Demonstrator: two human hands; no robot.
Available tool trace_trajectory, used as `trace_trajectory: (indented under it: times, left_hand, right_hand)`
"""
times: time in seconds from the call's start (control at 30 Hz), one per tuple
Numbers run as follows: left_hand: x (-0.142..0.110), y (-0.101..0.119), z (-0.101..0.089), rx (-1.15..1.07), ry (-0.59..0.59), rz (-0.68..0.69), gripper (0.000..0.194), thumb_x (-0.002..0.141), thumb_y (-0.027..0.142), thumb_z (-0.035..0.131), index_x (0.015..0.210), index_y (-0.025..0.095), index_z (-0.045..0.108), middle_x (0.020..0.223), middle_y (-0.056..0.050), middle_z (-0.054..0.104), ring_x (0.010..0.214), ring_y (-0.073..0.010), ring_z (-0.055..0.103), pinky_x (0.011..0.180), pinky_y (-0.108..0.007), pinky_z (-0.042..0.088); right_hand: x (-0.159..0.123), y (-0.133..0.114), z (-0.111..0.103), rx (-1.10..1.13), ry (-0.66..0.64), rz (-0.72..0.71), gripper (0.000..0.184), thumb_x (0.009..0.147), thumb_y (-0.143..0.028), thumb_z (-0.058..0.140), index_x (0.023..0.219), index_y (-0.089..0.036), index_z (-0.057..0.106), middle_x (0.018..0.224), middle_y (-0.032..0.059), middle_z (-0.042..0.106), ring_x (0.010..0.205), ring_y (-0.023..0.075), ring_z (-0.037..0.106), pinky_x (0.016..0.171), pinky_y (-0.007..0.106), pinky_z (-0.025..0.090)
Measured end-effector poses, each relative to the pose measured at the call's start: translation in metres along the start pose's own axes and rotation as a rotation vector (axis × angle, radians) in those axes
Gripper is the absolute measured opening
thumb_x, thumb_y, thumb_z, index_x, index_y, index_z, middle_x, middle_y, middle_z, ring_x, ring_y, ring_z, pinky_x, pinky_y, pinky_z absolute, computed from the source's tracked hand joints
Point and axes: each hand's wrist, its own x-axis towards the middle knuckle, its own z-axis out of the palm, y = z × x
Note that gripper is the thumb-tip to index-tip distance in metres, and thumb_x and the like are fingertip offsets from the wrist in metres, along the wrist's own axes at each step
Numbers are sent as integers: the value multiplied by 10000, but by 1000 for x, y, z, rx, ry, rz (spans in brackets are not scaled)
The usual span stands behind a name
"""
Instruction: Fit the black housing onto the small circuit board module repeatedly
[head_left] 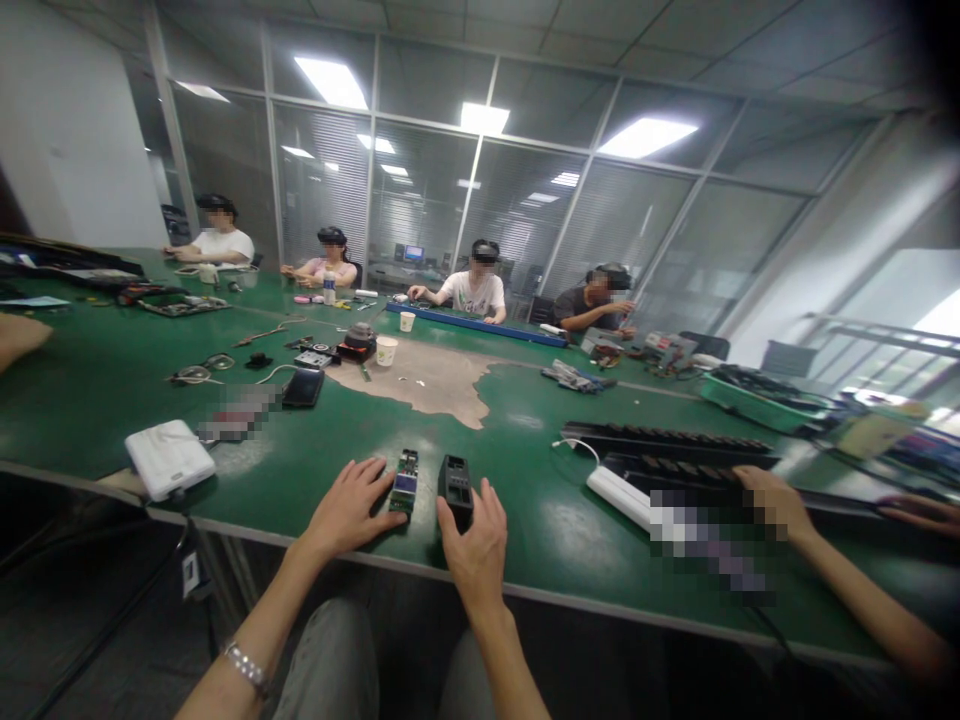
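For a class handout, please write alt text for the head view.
A person's left hand is at a small circuit board; their right hand holds a black casing on a green table. Four people sit across it.

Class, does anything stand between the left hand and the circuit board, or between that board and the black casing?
No visible object does. The left hand reaches the circuit board; green tabletop separates it from the black casing, though the right hand has its thumb on the casing's facing side.
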Motion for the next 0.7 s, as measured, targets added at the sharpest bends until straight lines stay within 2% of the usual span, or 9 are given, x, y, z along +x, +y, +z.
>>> trace_trajectory:
  times: [0.23,0.47,0.7]
  left_hand:
    - [0,-2,4,3,2,0,755,849,742,463,1455,294,426,1552,-98,375,1438,-290,312,1183,-519,185]
    - [1,-5,8,6,30,6,784,849,724,492,1475,262,395,1532,-112,407,1433,-292,324,1182,-510,197]
    - [1,-4,8,19,26,30,666,895,672,465,1447,300,439,1547,-95,384,1431,-302,324,1173,-541,211]
  right_hand:
    - [-3,3,1,-133,-65,-15,711,859,-629,539,1226,-27,635,1430,267,458,1336,370,402,1074,494,350]
    - [-4,3,4,-124,-2,-4,939,799,-710,560,1358,41,494,1439,290,432,1344,379,379,1083,497,341]
    - [-3,0,-4,-138,-60,12,673,845,-622,568,1217,-67,648,1456,248,433,1343,372,389,1066,485,364]
